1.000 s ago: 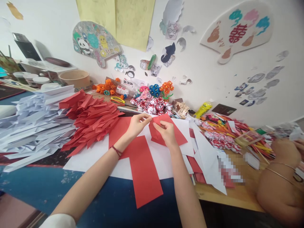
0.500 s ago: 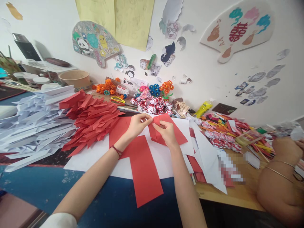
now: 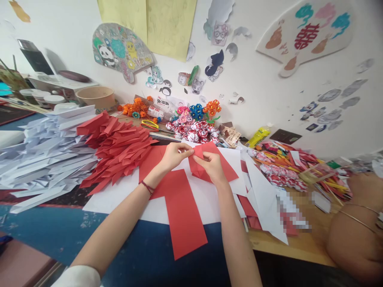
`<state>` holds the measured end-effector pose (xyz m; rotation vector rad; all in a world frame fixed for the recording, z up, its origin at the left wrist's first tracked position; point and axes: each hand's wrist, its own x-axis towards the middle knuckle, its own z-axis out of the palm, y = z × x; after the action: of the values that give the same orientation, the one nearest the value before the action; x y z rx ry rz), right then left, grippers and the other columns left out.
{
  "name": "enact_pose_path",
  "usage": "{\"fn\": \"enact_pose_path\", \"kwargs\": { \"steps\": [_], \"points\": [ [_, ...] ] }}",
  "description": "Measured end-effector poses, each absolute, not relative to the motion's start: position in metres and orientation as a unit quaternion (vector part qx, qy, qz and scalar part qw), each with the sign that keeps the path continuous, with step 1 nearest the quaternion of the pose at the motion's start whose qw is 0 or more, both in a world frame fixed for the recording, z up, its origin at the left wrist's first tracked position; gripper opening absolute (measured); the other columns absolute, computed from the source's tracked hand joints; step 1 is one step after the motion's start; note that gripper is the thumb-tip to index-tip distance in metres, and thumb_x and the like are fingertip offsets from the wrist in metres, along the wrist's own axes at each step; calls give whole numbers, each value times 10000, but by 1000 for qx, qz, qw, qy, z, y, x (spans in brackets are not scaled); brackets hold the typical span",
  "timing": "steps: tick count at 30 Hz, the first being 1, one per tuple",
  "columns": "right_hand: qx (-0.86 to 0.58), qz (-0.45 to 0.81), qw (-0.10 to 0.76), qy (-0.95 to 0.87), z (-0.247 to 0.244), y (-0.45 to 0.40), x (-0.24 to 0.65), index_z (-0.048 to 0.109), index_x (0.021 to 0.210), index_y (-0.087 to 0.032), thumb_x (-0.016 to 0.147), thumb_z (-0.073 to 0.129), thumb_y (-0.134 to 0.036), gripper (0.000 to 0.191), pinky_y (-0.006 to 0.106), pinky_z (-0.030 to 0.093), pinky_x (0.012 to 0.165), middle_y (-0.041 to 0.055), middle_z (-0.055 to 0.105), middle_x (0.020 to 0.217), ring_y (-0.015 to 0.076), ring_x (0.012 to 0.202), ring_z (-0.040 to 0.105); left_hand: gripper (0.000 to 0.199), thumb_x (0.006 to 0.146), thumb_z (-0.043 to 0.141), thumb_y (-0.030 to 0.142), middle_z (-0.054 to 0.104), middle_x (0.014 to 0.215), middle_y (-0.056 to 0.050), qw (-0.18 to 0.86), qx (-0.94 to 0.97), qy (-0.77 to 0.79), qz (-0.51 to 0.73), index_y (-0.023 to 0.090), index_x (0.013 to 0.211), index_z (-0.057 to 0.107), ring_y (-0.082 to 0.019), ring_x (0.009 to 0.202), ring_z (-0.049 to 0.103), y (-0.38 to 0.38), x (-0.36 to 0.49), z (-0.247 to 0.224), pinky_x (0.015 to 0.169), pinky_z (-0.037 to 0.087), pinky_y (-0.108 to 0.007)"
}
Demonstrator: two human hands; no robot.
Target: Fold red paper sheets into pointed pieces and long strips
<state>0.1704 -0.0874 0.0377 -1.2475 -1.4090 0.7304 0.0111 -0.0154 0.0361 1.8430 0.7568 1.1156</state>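
A partly folded red paper [image 3: 225, 164] is held between both hands above white sheets [image 3: 152, 211]. At its upper left corner, my left hand [image 3: 176, 155] pinches the edge between thumb and fingertips. My right hand [image 3: 212, 164] grips the same paper from the front, its thumb close to the left fingertips. Under my left wrist, and reaching toward the front edge, lie flat red strips [image 3: 184, 215]. The small folds between the fingertips are partly hidden.
Piles of folded white papers [image 3: 50, 155] and folded red papers [image 3: 118, 145] lie at the left. Paper flowers [image 3: 194, 131] stand behind the hands. At the right are loose white sheets [image 3: 263, 191] and another person's arm [image 3: 353, 231].
The whole view has shifted slightly. Both hands keep their hold on the red paper, almost unmoved. The other person's arm at the right has moved a little.
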Motion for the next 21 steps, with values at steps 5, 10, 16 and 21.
{"fn": "enact_pose_path", "kwargs": {
  "steps": [5, 10, 16, 21],
  "points": [
    [-515, 339, 530, -581, 40, -89, 169, 592, 686, -157, 719, 694, -444, 306, 239, 324, 545, -18, 472, 649, 112, 595, 402, 291, 773, 648, 426, 718, 808, -67, 428, 726, 291, 452, 146, 775, 725, -163, 718, 598, -15, 11, 34, 636, 440, -260],
    [-525, 321, 532, -582, 38, -88, 170, 479, 582, -177, 715, 696, -433, 361, 232, 234, 498, -47, 346, 585, 89, 550, 301, 268, 765, 659, 413, 718, 808, -63, 432, 725, 285, 454, 154, 771, 727, -162, 719, 597, -17, 11, 35, 632, 435, -261],
    [-537, 298, 538, -578, 36, -86, 169, 330, 555, -202, 719, 676, -478, 473, 244, 168, 492, -51, 247, 597, 86, 552, 229, 283, 765, 655, 433, 721, 816, -61, 418, 731, 293, 452, 162, 786, 734, -164, 716, 596, -17, 12, 35, 618, 426, -261],
    [-522, 290, 546, -587, 37, -87, 169, 344, 564, -199, 749, 651, -453, 440, 248, 176, 502, -46, 254, 611, 89, 562, 237, 301, 768, 650, 449, 714, 817, -59, 431, 733, 283, 444, 158, 783, 725, -160, 729, 593, -17, 11, 36, 626, 429, -251]
  ]
}}
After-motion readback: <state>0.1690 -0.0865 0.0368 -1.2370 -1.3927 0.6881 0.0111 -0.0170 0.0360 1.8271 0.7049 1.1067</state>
